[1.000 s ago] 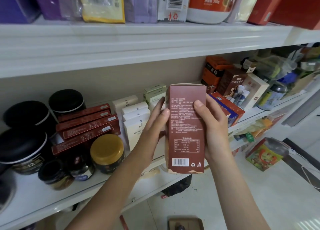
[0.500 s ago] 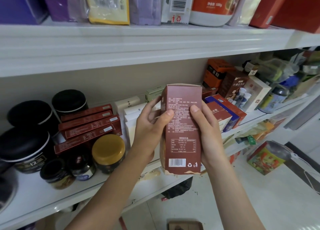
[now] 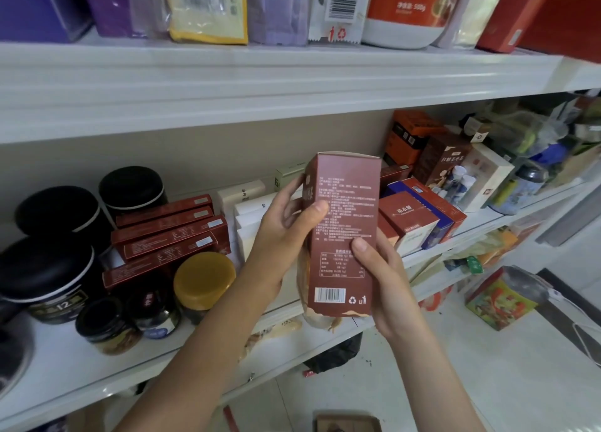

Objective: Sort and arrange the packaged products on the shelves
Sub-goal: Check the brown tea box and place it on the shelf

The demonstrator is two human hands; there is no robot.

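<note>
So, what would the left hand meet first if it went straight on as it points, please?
Probably the cream-white cardboard boxes behind the left hand, which holds the tall maroon cardboard box; depth is unclear.

- A maroon carton [image 3: 341,223], tall and narrow, stands upright in the air in front of the shelf [image 3: 65,360]. Its back panel of small print faces the camera, with the barcode near the scuffed bottom edge.
- The left hand [image 3: 283,236] grips its left side and the right hand [image 3: 383,275] its right.
- Flat red boxes [image 3: 169,233] lie stacked on the shelf, left of the carton.
</note>
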